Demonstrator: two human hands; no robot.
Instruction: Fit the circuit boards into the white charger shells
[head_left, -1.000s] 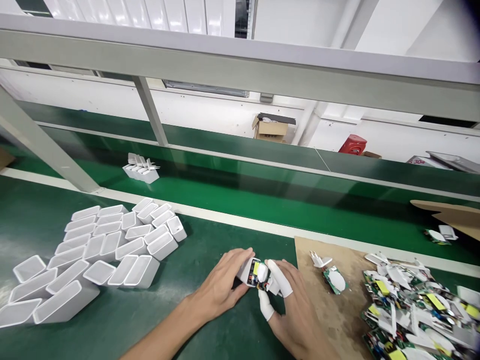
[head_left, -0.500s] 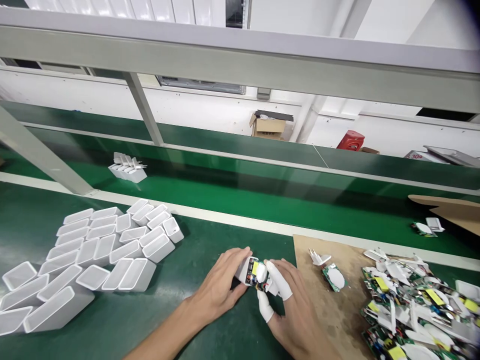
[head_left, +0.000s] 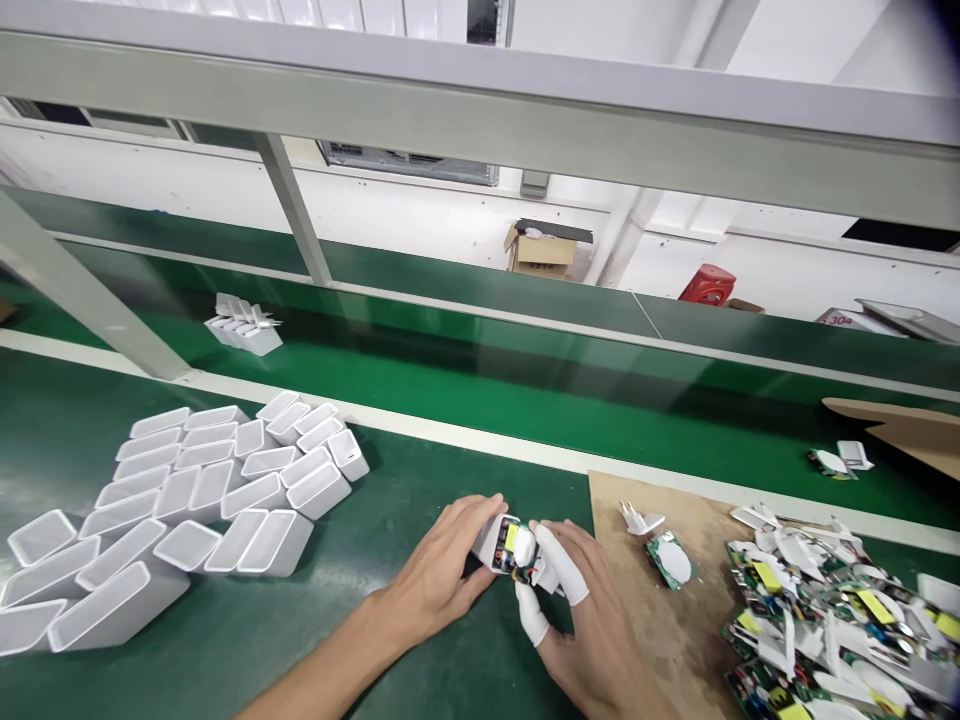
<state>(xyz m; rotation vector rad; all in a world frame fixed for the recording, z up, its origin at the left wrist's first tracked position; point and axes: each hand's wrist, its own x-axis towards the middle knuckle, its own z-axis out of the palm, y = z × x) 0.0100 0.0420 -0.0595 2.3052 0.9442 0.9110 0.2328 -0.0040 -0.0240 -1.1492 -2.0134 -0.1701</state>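
Note:
My left hand (head_left: 450,560) grips a white plastic charger housing (head_left: 487,542), its open end turned to the right. At that opening sits a circuit board (head_left: 517,548) with a yellow-wrapped part and a white pad, partly inside the housing. My right hand (head_left: 574,600), with white covers on thumb and forefinger, pinches the outer end of the board and a white piece attached to it. Fingers hide some of the housing and the board's far end.
Rows of empty white housings (head_left: 202,480) stand on the green table to the left. On cardboard (head_left: 622,600) at right lie a plug piece (head_left: 640,518), a single board (head_left: 671,560) and a heap of boards (head_left: 840,620). Behind runs a green conveyor belt (head_left: 450,385) carrying white parts (head_left: 244,325).
On the belt, the white parts and the board at right have shifted slightly left. The view has tilted a little. Both hands keep nearly the same hold.

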